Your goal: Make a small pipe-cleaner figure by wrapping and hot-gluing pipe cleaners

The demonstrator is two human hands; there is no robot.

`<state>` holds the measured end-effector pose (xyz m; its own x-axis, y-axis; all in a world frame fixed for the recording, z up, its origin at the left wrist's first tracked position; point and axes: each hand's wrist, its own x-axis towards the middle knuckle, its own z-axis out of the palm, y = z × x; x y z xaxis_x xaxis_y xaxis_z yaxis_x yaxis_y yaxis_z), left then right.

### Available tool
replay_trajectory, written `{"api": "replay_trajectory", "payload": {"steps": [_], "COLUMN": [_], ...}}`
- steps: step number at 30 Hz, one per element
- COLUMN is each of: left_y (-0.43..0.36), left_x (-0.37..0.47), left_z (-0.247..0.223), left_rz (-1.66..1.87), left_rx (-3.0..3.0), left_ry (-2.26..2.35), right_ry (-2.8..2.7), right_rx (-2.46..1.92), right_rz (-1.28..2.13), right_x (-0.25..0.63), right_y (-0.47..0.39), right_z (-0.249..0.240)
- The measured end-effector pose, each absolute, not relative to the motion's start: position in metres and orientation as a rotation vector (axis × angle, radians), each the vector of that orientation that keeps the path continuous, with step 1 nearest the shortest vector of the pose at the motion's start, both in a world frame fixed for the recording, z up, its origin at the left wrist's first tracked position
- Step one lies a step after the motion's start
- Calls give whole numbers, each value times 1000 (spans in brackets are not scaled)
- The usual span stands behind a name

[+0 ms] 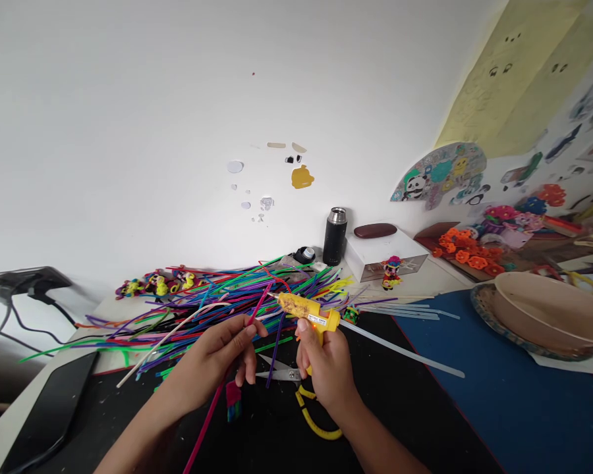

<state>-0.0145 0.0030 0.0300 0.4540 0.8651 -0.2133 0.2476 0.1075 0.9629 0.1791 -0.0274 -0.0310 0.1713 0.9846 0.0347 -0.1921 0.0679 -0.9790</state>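
Note:
My left hand (227, 352) pinches a magenta pipe cleaner (205, 428), whose upper end sticks up past the fingers. The lower end trails down toward the front edge of the view. In my right hand (329, 368) is a yellow hot glue gun (301, 309), its nozzle pointing left at the upper part of the pipe cleaner; whether they touch I cannot tell. A long translucent glue stick (405, 349) juts from the gun's back. Below, yellow-handled scissors (321, 424) lie with blades apart on the black mat. A small pink, blue and green fuzzy piece (234, 400) lies under my left hand.
A heap of coloured pipe cleaners (178, 329) spreads along the wall. Behind stand a black thermos (335, 237), a white box (370, 257) and a small fuzzy figure (391, 273). On the right is a beige bowl (548, 309); a black tablet-like slab (49, 408) lies left.

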Motion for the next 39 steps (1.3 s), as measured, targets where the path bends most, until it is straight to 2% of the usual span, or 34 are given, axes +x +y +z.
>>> {"api": "replay_trajectory", "payload": {"steps": [39], "left_y": [3], "left_x": [-17], "left_z": [17], "left_rz": [561], "left_rx": [1510], "left_ry": [1078], "right_ry": [-891], "right_rx": [-1091], "right_rz": [1149], "right_x": [178], "right_y": [-26], "right_z": [-32]}}
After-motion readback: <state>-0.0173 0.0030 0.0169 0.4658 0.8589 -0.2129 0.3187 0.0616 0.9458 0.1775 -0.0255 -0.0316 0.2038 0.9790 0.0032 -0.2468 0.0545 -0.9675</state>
